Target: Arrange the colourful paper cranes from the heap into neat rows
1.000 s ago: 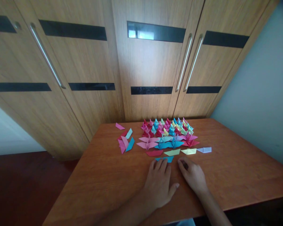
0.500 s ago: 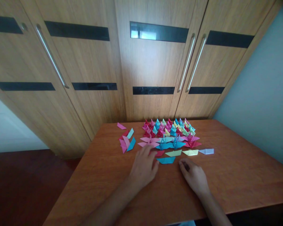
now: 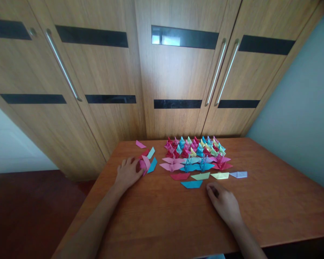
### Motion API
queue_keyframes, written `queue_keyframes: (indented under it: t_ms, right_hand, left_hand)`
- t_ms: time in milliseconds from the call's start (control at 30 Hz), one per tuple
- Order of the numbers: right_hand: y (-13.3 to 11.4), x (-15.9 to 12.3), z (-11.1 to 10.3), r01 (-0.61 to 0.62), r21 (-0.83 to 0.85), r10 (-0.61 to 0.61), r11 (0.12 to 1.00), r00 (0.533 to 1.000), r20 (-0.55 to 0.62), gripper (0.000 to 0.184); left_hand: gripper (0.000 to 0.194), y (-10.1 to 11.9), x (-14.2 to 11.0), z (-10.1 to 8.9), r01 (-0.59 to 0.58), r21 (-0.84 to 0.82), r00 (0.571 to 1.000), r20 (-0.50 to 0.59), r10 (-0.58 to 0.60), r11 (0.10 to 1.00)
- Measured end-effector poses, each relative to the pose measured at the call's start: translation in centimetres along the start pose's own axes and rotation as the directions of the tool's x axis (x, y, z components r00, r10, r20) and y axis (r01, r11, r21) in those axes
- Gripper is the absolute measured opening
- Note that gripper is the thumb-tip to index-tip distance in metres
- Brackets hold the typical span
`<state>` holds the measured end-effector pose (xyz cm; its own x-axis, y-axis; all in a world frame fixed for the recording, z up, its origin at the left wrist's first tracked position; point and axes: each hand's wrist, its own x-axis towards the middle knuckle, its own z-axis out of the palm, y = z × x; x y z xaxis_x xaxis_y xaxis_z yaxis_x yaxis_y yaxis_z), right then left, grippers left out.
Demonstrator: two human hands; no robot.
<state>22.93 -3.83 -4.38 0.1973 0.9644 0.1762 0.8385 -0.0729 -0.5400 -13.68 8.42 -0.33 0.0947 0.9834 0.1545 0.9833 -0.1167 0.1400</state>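
Observation:
My left hand is at the left of the table, thumb and fingers closed on a folded pink paper strip. Touching or overlapping it are another pink strip and a blue folded strip. My right hand rests on the table with its fingers curled in, and nothing shows in it. Just left of it lies a blue folded strip. Behind that, red, green, yellow and lilac strips form a row.
Several paper cranes with spread wings stand behind the strips. Further back, folded cranes are packed in rows. A lone pink strip lies at the back left. Wooden cupboard doors rise behind the table.
My left hand has moved left from beside the red strip to the pink strips. My right hand stays where it was. The view has shifted slightly.

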Motion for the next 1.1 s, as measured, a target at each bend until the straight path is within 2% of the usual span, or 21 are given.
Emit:
queue_keyframes:
  t_ms: [267,567,700,800,867,933,1100]
  right_hand:
    - [0.0,0.0,0.0,0.012,-0.010,-0.012,1.000,1.000,-0.025,0.030]
    - [-0.1,0.0,0.0,0.006,-0.006,-0.006,1.000,1.000,-0.026,0.030]
    - [-0.1,0.0,0.0,0.016,-0.009,-0.017,1.000,0.999,-0.048,0.029]
    - [-0.1,0.0,0.0,0.032,-0.005,-0.032,0.999,0.999,-0.038,0.029]
    - [-0.1,0.0,0.0,0.037,-0.006,-0.037,0.999,0.999,-0.030,0.028]
    - [-0.1,0.0,-0.1,0.038,-0.009,-0.038,0.999,0.999,-0.030,0.027]
    - [-0.3,-0.1,-0.1,0.028,-0.014,-0.028,1.000,0.999,-0.038,0.028]
  left_hand:
    - [0.051,0.2,-0.7,-0.8,-0.058,0.042,0.998,0.020,0.057,0.997]
    - [0.049,-0.3,-1.4,-1.0,-0.179,0.061,0.983,-0.016,0.181,0.982]
    - [0.043,-0.7,-1.4,-1.6,-0.158,-0.028,0.987,-0.038,0.157,0.987]
    - [0.037,-1.1,-1.5,-2.3,-0.130,-0.192,0.991,0.006,0.134,0.973]
    - [0.035,-1.5,-1.8,-2.7,-0.102,-0.341,0.991,0.045,0.124,0.935]
    - [0.033,-1.8,-2.1,-2.8,-0.080,-0.504,0.991,0.051,0.123,0.860]
    - [0.033,-2.0,-2.5,-2.6,-0.026,-0.827,0.995,0.031,0.093,0.561]
